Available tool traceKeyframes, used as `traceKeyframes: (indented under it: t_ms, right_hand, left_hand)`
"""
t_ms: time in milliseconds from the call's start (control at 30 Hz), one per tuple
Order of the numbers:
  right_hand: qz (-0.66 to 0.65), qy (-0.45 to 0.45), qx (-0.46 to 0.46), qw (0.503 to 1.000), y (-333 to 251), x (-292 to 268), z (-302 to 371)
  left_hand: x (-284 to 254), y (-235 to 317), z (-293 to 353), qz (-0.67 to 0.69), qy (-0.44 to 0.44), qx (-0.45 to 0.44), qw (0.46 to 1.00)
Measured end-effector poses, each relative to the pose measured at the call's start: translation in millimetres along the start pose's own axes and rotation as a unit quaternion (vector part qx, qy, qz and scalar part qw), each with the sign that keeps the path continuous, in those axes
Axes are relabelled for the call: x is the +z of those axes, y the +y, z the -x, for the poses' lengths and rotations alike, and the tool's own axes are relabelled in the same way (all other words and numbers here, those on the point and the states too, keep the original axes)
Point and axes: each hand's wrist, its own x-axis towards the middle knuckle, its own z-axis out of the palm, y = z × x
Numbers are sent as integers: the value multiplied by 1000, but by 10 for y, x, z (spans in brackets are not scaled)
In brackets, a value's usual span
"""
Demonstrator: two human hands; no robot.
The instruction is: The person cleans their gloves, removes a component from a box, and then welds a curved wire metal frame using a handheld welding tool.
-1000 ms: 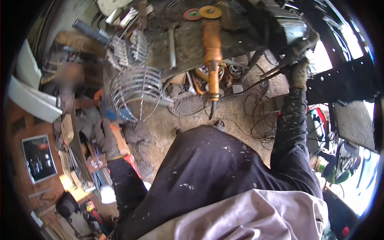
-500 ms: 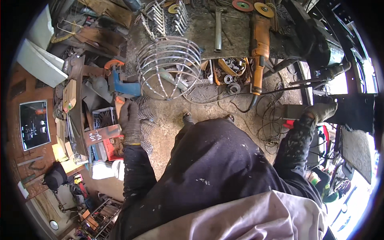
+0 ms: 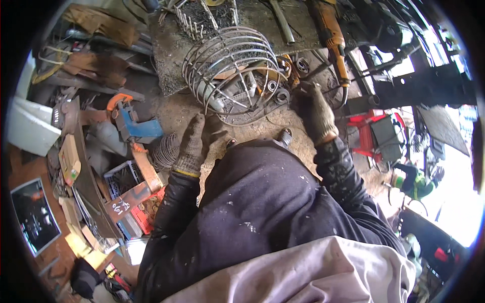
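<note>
A round cage of bent metal rods [image 3: 233, 64] rests at the workbench's front edge and juts out over the floor. My left hand [image 3: 190, 146], in a grey knitted glove, is raised below the cage's left side. Its fingers are apart, and it holds nothing. On the other side, my gloved right hand [image 3: 317, 115] reaches forward to the right of the cage, near an orange angle grinder [image 3: 331, 34]. The right fingers are dark and partly blurred, so their grip is unclear. Neither hand visibly touches the cage.
The workbench [image 3: 169, 65] also bears a hammer [image 3: 283, 22] and upright rods. A blue clamp-like tool [image 3: 134, 123] with orange ends stands left, above a plastic crate [image 3: 121, 179]. Coiled wire mesh [image 3: 166, 150] lies beside my left hand. To the right are a red-and-grey machine [image 3: 386, 134] and cables.
Both hands have moved inward toward the cage, the right one much farther, leftward from the dark panel at the right. The view has shifted, so the bench sits higher in the picture.
</note>
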Motion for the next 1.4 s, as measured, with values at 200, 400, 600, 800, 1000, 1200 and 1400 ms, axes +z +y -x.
traceKeyframes:
  t_ms: [200,400,600,800,1000,1200,1400]
  right_hand:
    - [-172,-55,132,975,216,534,7]
    - [-284,-155,112,939,244,564,-93]
    - [-369,-145,107,912,402,494,-287]
    - [-362,-247,144,887,382,363,-358]
    - [-223,-218,208,927,501,177,-557]
    - [-104,-196,226,949,105,210,-479]
    - [29,-170,82,982,121,256,-514]
  left_hand:
    - [-49,-119,-106,145,-124,-115,975]
    - [70,-25,-159,167,-148,-135,965]
    - [280,78,-138,126,-92,-132,979]
    - [522,22,-155,170,-33,-75,982]
    - [657,-256,-214,221,58,53,972]
    - [799,-367,-257,258,121,122,951]
    - [898,-345,-261,284,148,116,940]
